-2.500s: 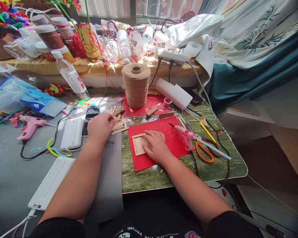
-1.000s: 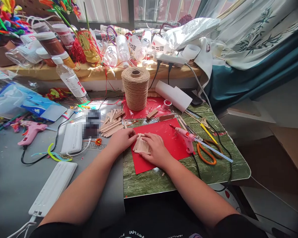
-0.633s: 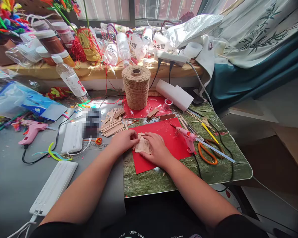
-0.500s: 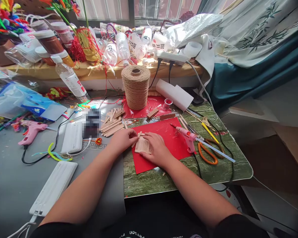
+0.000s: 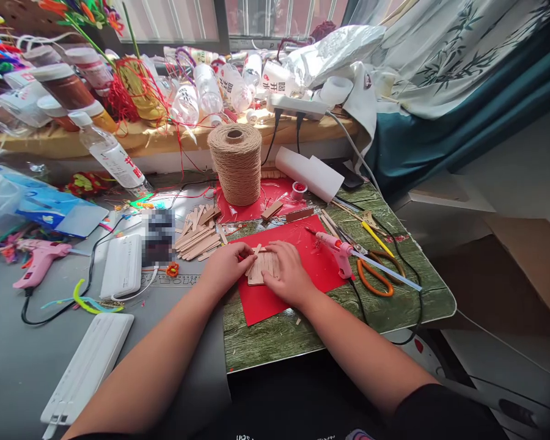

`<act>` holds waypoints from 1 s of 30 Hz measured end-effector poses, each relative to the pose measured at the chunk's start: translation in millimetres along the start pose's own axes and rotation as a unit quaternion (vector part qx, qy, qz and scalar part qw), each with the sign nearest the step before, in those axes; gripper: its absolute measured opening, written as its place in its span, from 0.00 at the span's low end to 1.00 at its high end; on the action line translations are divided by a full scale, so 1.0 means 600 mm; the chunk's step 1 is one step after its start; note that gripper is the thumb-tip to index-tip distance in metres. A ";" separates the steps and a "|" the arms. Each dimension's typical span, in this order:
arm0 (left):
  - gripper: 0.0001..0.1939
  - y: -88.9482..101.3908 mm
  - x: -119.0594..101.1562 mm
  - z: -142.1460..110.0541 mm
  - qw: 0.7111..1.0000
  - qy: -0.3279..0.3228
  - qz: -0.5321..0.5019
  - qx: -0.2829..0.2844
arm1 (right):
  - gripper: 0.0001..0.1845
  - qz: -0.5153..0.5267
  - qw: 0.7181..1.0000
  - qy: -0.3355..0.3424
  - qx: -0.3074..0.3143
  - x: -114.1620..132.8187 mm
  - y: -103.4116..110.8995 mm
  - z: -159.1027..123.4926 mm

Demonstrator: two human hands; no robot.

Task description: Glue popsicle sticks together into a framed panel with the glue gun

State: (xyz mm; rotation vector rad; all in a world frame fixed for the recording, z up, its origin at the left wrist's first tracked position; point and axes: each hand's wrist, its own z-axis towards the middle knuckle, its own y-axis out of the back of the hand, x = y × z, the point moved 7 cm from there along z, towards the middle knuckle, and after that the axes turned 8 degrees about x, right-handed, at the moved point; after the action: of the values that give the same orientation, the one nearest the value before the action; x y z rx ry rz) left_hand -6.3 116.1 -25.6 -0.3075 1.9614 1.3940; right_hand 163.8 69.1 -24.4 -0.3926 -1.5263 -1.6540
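Note:
A small square panel of craft sticks [image 5: 259,276] lies on a red sheet [image 5: 256,310]. My left hand [image 5: 225,269] pinches a loose craft stick [image 5: 257,249] over the panel's left side; the stick's tip pokes out above my fingers. From the right, my right hand [image 5: 291,276] grips the panel, thumb on its face and fingers along its far right part, hiding that side. A pile of craft sticks [image 5: 197,239] sits just beyond my left hand. To the right, a pink glue gun [image 5: 335,247] rests partly on the red sheet.
Orange-handled scissors [image 5: 376,284] and a yellow tool [image 5: 376,237] lie at the right. Behind stand a twine spool [image 5: 235,165] and a white paper roll [image 5: 309,174]. A second glue gun [image 5: 41,260], a white power strip [image 5: 89,366] and a bottle [image 5: 112,156] are on the left.
My left hand has come from the stick pile to the panel with a craft stick, which it has shifted slightly at the left edge. My right hand stays at the panel. The camera view has shifted.

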 end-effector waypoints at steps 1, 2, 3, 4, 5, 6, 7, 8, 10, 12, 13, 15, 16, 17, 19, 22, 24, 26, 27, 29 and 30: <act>0.11 -0.001 -0.001 0.001 1.000 -0.002 0.000 -0.003 | 0.26 0.010 1.000 -0.007 -0.016 -0.004 0.003 0.000; 0.11 -0.002 -0.002 0.001 1.000 -0.006 0.000 -0.004 | 0.25 0.020 0.999 -0.012 -0.030 -0.007 0.006 0.001; 0.11 -0.003 -0.003 0.002 1.000 -0.010 0.001 -0.002 | 0.24 0.028 0.999 -0.016 -0.041 -0.010 0.009 0.001; 0.11 -0.003 -0.004 0.003 1.000 -0.015 0.003 0.001 | 0.23 0.034 0.998 -0.019 -0.048 -0.012 0.010 0.001; 0.11 -0.003 -0.004 0.004 1.000 -0.019 0.009 0.003 | 0.23 0.036 0.998 -0.019 -0.051 -0.014 0.011 0.001; 0.11 -0.003 -0.005 0.005 1.000 -0.022 0.016 0.003 | 0.23 0.036 0.998 -0.019 -0.049 -0.015 0.010 0.002; 0.11 -0.003 -0.006 0.005 0.999 -0.025 0.027 0.002 | 0.23 0.033 0.998 -0.019 -0.042 -0.015 0.008 0.002; 0.11 -0.003 -0.006 0.006 0.999 -0.029 0.038 -0.002 | 0.23 0.028 0.999 -0.018 -0.034 -0.016 0.005 0.003; 0.12 -0.004 -0.009 0.006 0.997 -0.038 0.059 -0.011 | 0.24 0.014 1.000 -0.017 -0.017 -0.016 -0.001 0.004; 0.12 -0.004 -0.010 0.006 0.996 -0.047 0.068 -0.019 | 0.26 -0.003 1.000 -0.020 -0.001 -0.016 -0.007 0.005; 0.12 -0.003 -0.009 0.006 0.996 -0.048 0.068 -0.022 | 0.27 -0.010 1.000 -0.023 0.006 -0.015 -0.010 0.005; 0.13 0.004 -0.005 0.006 0.997 -0.044 0.062 -0.028 | 0.27 -0.014 0.999 -0.027 0.012 -0.014 -0.010 0.005; 0.13 0.010 -0.002 0.005 0.997 -0.039 0.059 -0.031 | 0.26 -0.007 1.000 -0.027 0.008 -0.013 -0.008 0.005; 0.14 0.017 0.002 0.004 0.997 -0.033 0.056 -0.033 | 0.25 0.007 1.000 -0.024 -0.002 -0.013 -0.004 0.004; 0.14 0.033 0.010 0.001 0.998 -0.017 0.052 -0.029 | 0.23 0.053 0.998 -0.021 -0.036 -0.018 0.007 0.002; 0.15 0.045 0.022 -0.004 0.998 0.015 0.060 0.007 | 0.19 0.133 0.987 -0.041 -0.085 -0.044 0.016 0.000; 0.16 0.039 0.024 -0.007 0.996 0.021 0.077 0.045 | 0.19 0.176 0.977 -0.067 -0.099 -0.068 0.013 0.000; 0.17 0.028 0.021 -0.009 0.993 0.015 0.095 0.075 | 0.19 0.212 0.968 -0.087 -0.102 -0.088 0.005 0.002; 0.17 0.022 0.019 -0.009 0.991 0.011 0.101 0.083 | 0.19 0.228 0.964 -0.093 -0.103 -0.095 0.002 0.004; 0.15 0.015 0.016 -0.009 0.991 0.011 0.104 0.086 | 0.19 0.254 0.956 -0.097 -0.104 -0.102 -0.002 0.006; 0.15 0.012 0.015 -0.008 0.991 0.015 0.101 0.085 | 0.18 0.267 0.953 -0.098 -0.106 -0.103 -0.003 0.006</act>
State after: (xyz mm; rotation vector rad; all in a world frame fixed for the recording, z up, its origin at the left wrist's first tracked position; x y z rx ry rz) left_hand -18.9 116.4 -25.1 -0.0524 2.1692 1.3399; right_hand 198.8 94.7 -68.9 -1.0178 -1.2304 -1.3703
